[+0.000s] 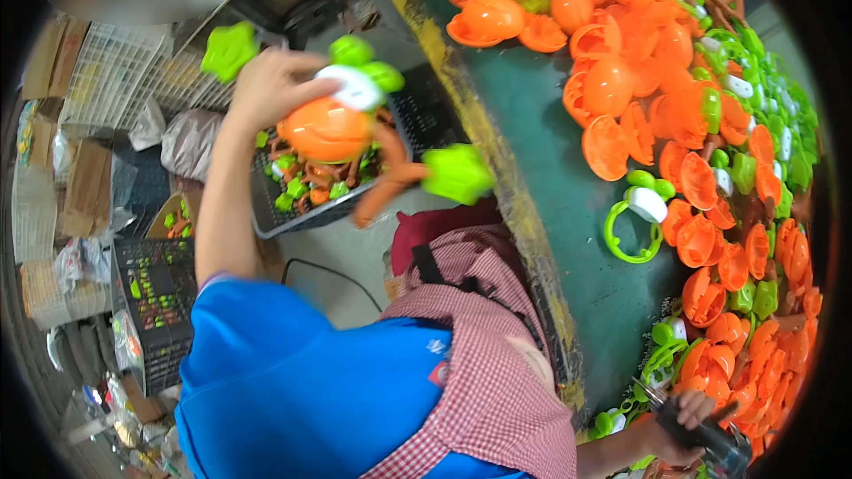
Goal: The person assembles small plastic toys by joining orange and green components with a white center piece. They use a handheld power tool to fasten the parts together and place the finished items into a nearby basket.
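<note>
My left hand (271,89) is raised at the upper left, its fingers closed on a plastic toy. The toy has an orange ball-shaped body (327,131), a white part, green rounded pieces and a brown limb ending in a green star (457,173). Another green star piece (229,51) shows beside the hand's back; I cannot tell whether it joins the toy. Below the toy is a dark crate (311,220) holding brown, green and orange pieces. At the lower right, my right hand (685,430) grips a dark screwdriver-like power tool (721,445) with a thin metal tip.
A green worktable (532,98) with a worn yellow edge carries heaped orange shells (608,84) and green and white parts. One green ring with a white piece (646,208) lies apart from the heap. White baskets (111,71) and a black crate (155,302) stand at left.
</note>
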A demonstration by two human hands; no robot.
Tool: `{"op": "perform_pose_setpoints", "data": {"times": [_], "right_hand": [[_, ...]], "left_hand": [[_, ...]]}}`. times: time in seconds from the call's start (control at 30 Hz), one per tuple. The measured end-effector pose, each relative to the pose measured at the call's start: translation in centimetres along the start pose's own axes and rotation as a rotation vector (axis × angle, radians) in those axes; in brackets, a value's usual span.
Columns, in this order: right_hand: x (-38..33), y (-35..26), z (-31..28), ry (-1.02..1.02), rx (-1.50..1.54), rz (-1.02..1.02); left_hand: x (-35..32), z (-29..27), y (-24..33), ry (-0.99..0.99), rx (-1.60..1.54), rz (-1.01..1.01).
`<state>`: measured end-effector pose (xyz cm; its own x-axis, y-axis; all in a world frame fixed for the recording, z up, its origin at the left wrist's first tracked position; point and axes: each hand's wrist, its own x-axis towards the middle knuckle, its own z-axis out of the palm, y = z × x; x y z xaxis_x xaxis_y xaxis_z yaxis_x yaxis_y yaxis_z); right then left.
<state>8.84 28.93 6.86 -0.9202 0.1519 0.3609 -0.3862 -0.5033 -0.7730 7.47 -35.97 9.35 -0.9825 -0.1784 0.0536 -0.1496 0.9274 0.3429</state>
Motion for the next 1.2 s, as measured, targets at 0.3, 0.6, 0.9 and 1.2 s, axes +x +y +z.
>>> {"op": "perform_pose_setpoints", "data": {"times": [0.3, 0.6, 0.9, 1.2], "right_hand": [[-3.9, 3.5, -4.4, 0.375, -0.535, -0.036], [-5.0, 2.9, -4.0, 0.745, -0.892, -0.168], [-6.6, 1.8, -4.3, 0.774, -0.968, -0.144], [-5.7, 2.2, -2.5, 0.86, -0.935, -0.061]], "left_hand": [[5.9, 12.7, 6.3, 0.352, -0.101, 0.2], [30.6, 19.1, 34.5, 0.394, 0.131, 0.75], [41.0, 24.3, 44.7, -0.018, 0.519, 0.726], [27.2, 16.2, 43.9, 0.527, -0.241, 1.232]]}}
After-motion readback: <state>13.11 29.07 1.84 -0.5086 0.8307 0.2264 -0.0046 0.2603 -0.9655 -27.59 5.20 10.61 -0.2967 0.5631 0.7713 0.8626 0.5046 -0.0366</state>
